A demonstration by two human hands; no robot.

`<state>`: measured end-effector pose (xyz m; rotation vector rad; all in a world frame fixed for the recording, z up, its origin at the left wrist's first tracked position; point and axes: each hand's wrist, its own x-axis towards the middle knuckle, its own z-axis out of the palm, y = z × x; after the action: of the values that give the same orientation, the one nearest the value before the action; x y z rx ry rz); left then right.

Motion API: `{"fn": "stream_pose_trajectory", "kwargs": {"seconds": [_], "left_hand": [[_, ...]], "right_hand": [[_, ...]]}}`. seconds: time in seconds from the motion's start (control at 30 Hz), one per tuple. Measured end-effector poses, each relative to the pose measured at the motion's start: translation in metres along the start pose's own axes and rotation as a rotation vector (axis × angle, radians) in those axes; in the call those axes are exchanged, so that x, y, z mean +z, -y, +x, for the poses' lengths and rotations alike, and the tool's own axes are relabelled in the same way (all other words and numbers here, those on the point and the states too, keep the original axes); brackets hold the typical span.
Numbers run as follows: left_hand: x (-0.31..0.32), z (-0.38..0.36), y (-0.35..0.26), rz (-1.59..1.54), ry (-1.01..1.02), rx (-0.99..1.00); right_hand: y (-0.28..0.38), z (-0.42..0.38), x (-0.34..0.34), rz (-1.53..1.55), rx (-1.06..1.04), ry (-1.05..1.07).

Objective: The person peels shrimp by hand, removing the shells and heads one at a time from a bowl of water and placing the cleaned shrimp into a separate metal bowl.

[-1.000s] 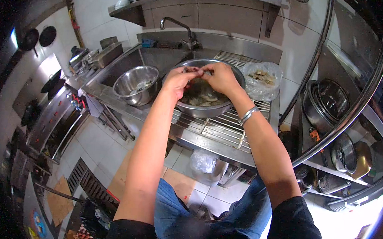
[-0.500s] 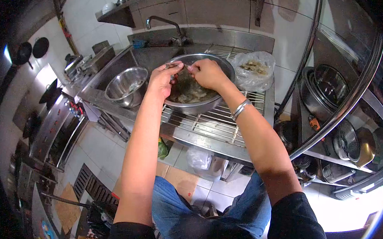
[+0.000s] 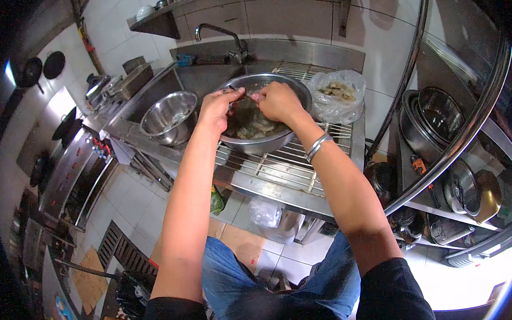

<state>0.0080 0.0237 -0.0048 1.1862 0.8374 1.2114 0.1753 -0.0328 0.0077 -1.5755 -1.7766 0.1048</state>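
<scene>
A large steel bowl [image 3: 262,146] stands on the wire rack, holding murky water and several greyish raw shrimp [image 3: 257,127]. Over its far left part, my left hand [image 3: 217,109] is closed with fingertips pinched on a small dark piece that looks like a shrimp [image 3: 241,90]. My right hand [image 3: 279,101] pinches at the same piece from the other side, its fingertips partly hidden behind the knuckles. Left of the big bowl sits a smaller steel bowl [image 3: 154,123] with a little pale content. To the right, a clear plastic bag [image 3: 334,112] contains several greyish-brown shrimp or shells.
A sink with a curved faucet [image 3: 239,43] lies behind the bowls. The wire rack [image 3: 278,170] extends under the large bowl. Stacked steel pots [image 3: 414,125] fill a shelf at the right, behind a curved metal rail [image 3: 465,153]. Pans and a stove line the left.
Both hands stay over the large bowl, with small shifts of the fingers around the pinched piece. My right hand has moved slightly. The bowls and bag stay in place.
</scene>
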Motion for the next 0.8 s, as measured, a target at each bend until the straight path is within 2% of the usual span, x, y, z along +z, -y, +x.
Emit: {"fn": "stream_pose_trajectory", "kwargs": {"seconds": [0.17,0.27,0.37,0.43,0.5,0.53,0.57,0.63,0.67,0.73,0.77,0.8], "left_hand": [[0.003,-0.005,-0.005,0.029,-0.048,-0.017],[0.001,-0.004,-0.005,0.064,-0.097,-0.028],[-0.004,0.006,0.004,0.104,-0.093,-0.015],[0.001,-0.001,-0.002,0.147,-0.06,-0.024],[0.009,-0.01,-0.008,0.474,-0.022,-0.075],[0.011,-0.009,-0.006,0.471,-0.024,-0.072],[0.012,-0.01,-0.004,0.561,0.069,-0.046],[0.01,-0.002,0.008,0.73,0.246,0.06],[0.009,0.0,0.012,0.731,0.245,0.063],[0.017,-0.005,0.005,0.766,0.318,-0.005],[0.019,-0.007,0.002,0.745,0.259,-0.056],[0.02,-0.01,-0.001,0.748,0.263,-0.06]], "right_hand": [[-0.001,0.001,-0.001,-0.035,-0.031,0.001],[-0.001,0.001,-0.004,0.049,0.028,0.037],[-0.003,0.007,-0.006,0.164,0.055,-0.077],[-0.001,0.005,-0.017,0.247,-0.092,-0.409],[-0.021,0.014,-0.03,0.265,-0.203,-0.674],[-0.031,0.016,-0.04,0.263,-0.116,-0.74],[-0.043,0.016,-0.052,0.261,-0.028,-0.803],[-0.094,0.021,-0.059,0.065,0.142,-0.655],[-0.094,0.015,-0.055,0.066,0.14,-0.657],[-0.093,-0.003,-0.045,-0.541,0.385,-0.57],[-0.104,0.004,-0.043,-0.47,0.187,-0.51],[-0.097,0.005,-0.042,-0.469,0.194,-0.508]]}}
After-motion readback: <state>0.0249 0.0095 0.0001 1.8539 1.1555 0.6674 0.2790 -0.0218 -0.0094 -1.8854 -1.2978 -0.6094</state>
